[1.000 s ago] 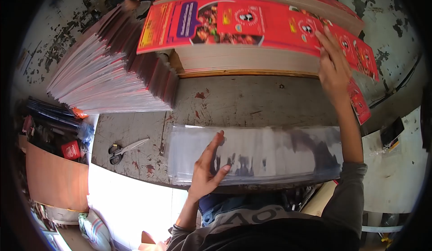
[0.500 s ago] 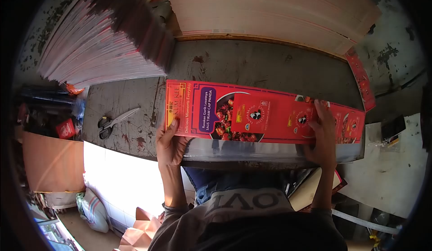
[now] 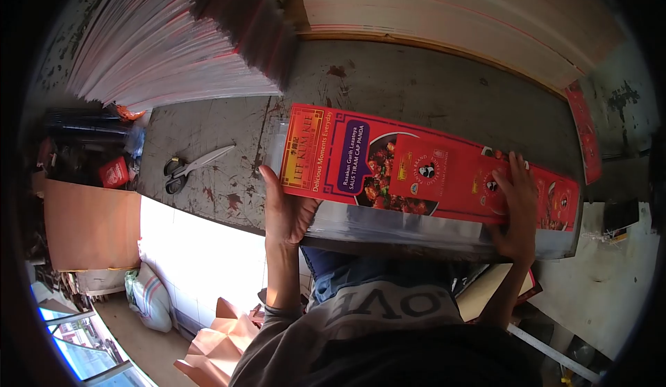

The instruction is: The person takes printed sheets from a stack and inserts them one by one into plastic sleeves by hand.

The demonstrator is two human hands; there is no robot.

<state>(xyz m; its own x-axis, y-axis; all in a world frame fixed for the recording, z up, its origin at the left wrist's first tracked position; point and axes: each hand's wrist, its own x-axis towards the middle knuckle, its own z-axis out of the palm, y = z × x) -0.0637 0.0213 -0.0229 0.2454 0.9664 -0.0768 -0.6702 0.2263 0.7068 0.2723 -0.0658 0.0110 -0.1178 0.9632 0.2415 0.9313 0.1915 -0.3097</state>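
A long red printed card (image 3: 451, 179) with food pictures and Lee Kum Kee lettering lies at a slant near the table's front edge. Clear plastic film (image 3: 388, 226) shows beneath it along the near side and past its left end. My left hand (image 3: 288, 210) is at the card's near left corner, thumb stretched up beside the short edge; its other fingers are partly hidden. On the right part of the card rests my right hand (image 3: 517, 207), fingers spread over the print and thumb at the near edge. Scissors (image 3: 194, 168) with dark handles lie to the left.
A tall stack of plastic-edged sheets (image 3: 180, 47) stands at the back left. Another large stack (image 3: 444, 5) fills the back. A red printed strip (image 3: 584, 134) hangs at the table's right edge. Left below are a cardboard box (image 3: 90, 224) and a white sack (image 3: 149, 297).
The view has shifted, so the table and card appear farther right. My left thumb has come off the card's face to its left edge. My right hand stays on the card.
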